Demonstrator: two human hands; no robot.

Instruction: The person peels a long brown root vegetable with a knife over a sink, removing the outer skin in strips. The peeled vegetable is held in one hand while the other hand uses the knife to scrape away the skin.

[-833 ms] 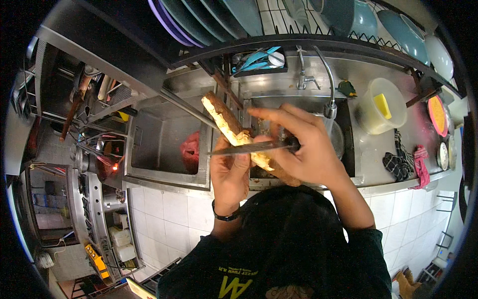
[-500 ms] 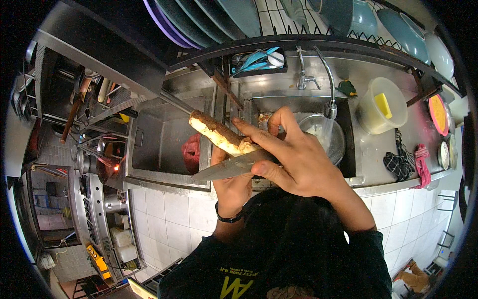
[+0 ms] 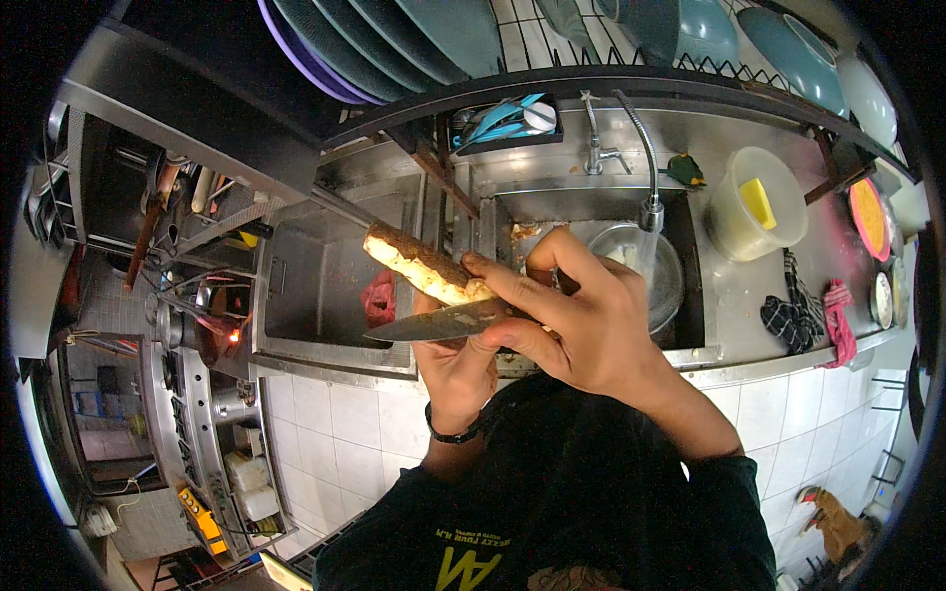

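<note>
- Long brown-barked root with a pale peeled strip (image 3: 406,246): up in the air in front of me, over the steel divider area between the two sinks. Slanted, far end up and to the left.
- My left hand (image 3: 455,382): grasping the root from below, near its lower end; most fingers hidden behind root and blade. Black band (image 3: 453,434) on that wrist.
- My right hand (image 3: 601,330): closed on the pointed steel knife (image 3: 429,324), handle hidden inside the grip. Thumb pressed along the blade, index finger reaching over to the root's bark.
- Blade points left, below the pale strip. Can't tell if the edge touches the root.
- Left: rectangular steel sink (image 3: 313,266), crumpled red-pink item (image 3: 378,298) lying in it, near the right wall.
- Right: second steel sink (image 3: 542,205), round metal bowl (image 3: 672,295) inside, water running from the flexible silver tap (image 3: 651,212) above it.
- Behind the sinks: black rectangular tray (image 3: 512,141) with light-blue utensils (image 3: 498,120).
- Steel table (image 3: 737,313) at right: translucent round tub (image 3: 734,232) with yellow block (image 3: 758,204) in it, dark checkered cloth (image 3: 783,325), pink cloth (image 3: 838,323) beside that.
- Above: black rack (image 3: 581,82), dark round plates (image 3: 394,44), blue-grey bowls (image 3: 793,57).
</note>
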